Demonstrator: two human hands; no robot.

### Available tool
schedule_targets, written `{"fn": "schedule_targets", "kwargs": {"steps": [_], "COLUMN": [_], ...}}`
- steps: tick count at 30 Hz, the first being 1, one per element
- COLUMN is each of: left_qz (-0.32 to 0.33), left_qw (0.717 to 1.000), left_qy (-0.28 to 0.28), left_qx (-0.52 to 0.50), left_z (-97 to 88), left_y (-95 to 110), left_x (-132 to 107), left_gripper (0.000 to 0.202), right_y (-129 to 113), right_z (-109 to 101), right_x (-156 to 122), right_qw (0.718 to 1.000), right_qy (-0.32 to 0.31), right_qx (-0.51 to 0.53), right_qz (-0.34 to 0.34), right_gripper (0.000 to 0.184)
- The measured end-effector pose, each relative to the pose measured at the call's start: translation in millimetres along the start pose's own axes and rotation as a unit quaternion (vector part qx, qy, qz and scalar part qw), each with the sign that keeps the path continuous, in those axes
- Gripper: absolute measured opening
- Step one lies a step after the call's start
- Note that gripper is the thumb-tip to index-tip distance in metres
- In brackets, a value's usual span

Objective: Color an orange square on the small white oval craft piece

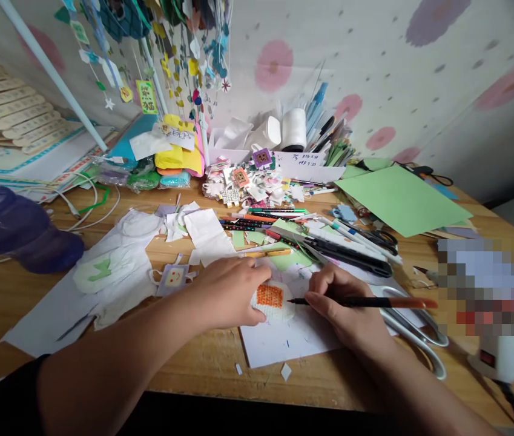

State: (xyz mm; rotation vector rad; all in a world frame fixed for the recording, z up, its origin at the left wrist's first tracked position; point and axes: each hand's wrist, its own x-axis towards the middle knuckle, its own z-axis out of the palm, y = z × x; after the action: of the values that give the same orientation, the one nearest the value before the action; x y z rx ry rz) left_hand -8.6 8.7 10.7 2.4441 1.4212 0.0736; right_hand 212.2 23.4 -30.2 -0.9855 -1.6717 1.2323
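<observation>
A small white textured pad [287,310] with an orange coloured rectangle [270,297] on it lies over a sheet of white paper [279,348]. My left hand [233,290] grips the pad's left edge, fingers above and thumb below. In my right hand [345,303] is a brush-tipped marker [370,301] with a dark and orange-brown barrel. Its dark tip points left, at or just beside the pad's right part; whether it touches I cannot tell. Left of my left hand sits a purple paper tag [166,286] with a smiling face.
Silver-handled scissors [413,339] lie right of the paper. Beyond my hands are several pens [257,221], a black-handled cutter [356,257] and green card [404,200]. A purple jar [20,227] stands left. Paper strings [179,66] hang at the back. A white corded tool [495,357] is far right.
</observation>
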Motion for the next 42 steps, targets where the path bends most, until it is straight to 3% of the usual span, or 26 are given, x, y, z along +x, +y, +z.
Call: {"fn": "schedule_targets", "kwargs": {"steps": [4,7,12,16,19,26,32,37,42], "left_qz": [-0.003,-0.006,-0.038,-0.042,-0.014,0.024,0.027,-0.026,-0.073], "left_qw": [1.000,1.000,0.984,0.949,0.935,0.933,0.942,0.936,0.914], "left_qy": [-0.009,-0.009,0.009,0.021,0.032,0.037,0.052,0.151,0.205], "left_qx": [-0.003,-0.012,-0.172,-0.312,-0.352,-0.358,-0.330,-0.317,-0.343], "left_z": [0.1,-1.0,-9.9,-16.2,-17.5,-15.9,-13.7,-7.8,-1.3], "left_y": [0,0,0,-2,-2,0,4,13,18], "left_x": [0,1,1,1,1,-1,-3,-4,-2], "left_gripper": [0.046,0.045,0.065,0.065,0.064,0.062,0.056,0.036,0.032], "right_y": [0,4,-7,-32,-44,-41,-33,-42,-60], "right_z": [0,2,4,5,10,20,24,36,50], "right_x": [0,0,3,10,16,22,20,35,53], "right_qw": [1.000,0.999,0.983,0.972,0.971,0.976,0.996,0.998,0.993], "right_qy": [-0.006,0.024,0.098,0.051,0.034,0.025,0.005,-0.014,-0.092], "right_qx": [0.014,0.024,0.155,0.225,0.229,0.208,0.073,0.052,0.067], "right_qz": [0.013,0.025,0.028,0.044,0.065,0.058,0.043,0.032,0.031], "right_gripper": [0.024,0.024,0.014,0.013,0.006,0.006,0.013,0.021,0.027]}}
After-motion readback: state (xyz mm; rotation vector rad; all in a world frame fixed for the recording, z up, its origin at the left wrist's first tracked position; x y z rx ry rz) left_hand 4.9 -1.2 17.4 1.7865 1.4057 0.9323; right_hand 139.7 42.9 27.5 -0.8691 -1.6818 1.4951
